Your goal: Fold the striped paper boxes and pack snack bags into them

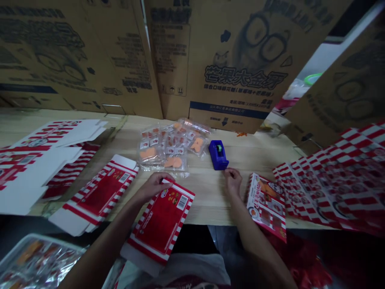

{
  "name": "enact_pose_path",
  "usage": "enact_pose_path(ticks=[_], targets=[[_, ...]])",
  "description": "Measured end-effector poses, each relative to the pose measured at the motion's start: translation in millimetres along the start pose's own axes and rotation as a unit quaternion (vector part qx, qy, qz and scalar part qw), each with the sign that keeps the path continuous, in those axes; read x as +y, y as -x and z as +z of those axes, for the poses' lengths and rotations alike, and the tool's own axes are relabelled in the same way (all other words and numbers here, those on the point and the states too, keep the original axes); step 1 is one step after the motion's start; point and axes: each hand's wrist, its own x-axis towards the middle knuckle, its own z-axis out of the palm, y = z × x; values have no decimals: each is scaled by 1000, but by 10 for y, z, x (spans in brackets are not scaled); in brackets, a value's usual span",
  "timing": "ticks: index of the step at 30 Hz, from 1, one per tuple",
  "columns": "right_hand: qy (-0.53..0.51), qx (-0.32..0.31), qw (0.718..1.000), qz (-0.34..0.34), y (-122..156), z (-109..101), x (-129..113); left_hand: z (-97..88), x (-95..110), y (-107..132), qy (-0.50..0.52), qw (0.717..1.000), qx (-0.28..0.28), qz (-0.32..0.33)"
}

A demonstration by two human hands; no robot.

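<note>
My left hand grips the upper edge of a red-and-white striped carton, its lower white flap hanging open over the table's front edge. At the front of a blue tape dispenser, my right hand has its fingers pinched together at the cutting edge. Whether a piece of tape is between those fingers is too small to make out. Behind the left hand lies a pile of clear packets with orange pieces and small printed cards inside.
Another striped carton and flat carton blanks lie to the left. A finished-looking box and a stack of checkered boxes stand at right. Large cardboard cases wall the back. A tray of packets sits below left.
</note>
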Motion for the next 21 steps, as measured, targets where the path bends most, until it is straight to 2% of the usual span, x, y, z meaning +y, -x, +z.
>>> enact_pose_path(ticks=[2, 3, 5, 7, 8, 9, 10, 11, 14, 16, 19, 21], targets=[[-15, -54, 998, 20, 103, -23, -155, -13, -43, -21, -12, 999, -35, -6], [-24, -103, 994, 30, 169, -16, -268, -16, -67, -33, -22, 998, -51, -5], [-33, -271, 961, 33, 314, 49, -536, -6, -108, -58, -37, 997, -70, 4], [-34, -476, 879, 10, 457, 171, -804, 25, -130, -79, -42, 996, -78, 8], [-31, -552, 833, -10, 520, 243, -911, 45, -134, -86, -45, 995, -83, 9], [-22, -601, 798, -36, 575, 314, -990, 65, -133, -89, -47, 995, -89, 10], [-6, -616, 785, -64, 623, 381, -1038, 82, -129, -88, -49, 994, -95, 12], [18, -614, 784, -90, 663, 438, -1055, 95, -125, -83, -51, 994, -99, 14], [95, -577, 803, -116, 747, 539, -972, 101, -115, -42, -56, 993, -106, 19], [107, -568, 813, -74, 778, 555, -889, 89, -109, 1, -59, 993, -104, 19], [35, -563, 824, 41, 803, 533, -841, 88, -70, 70, -61, 992, -107, 35], [-43, -579, 804, 130, 828, 502, -858, 107, -9, 112, -57, 990, -113, 61]])
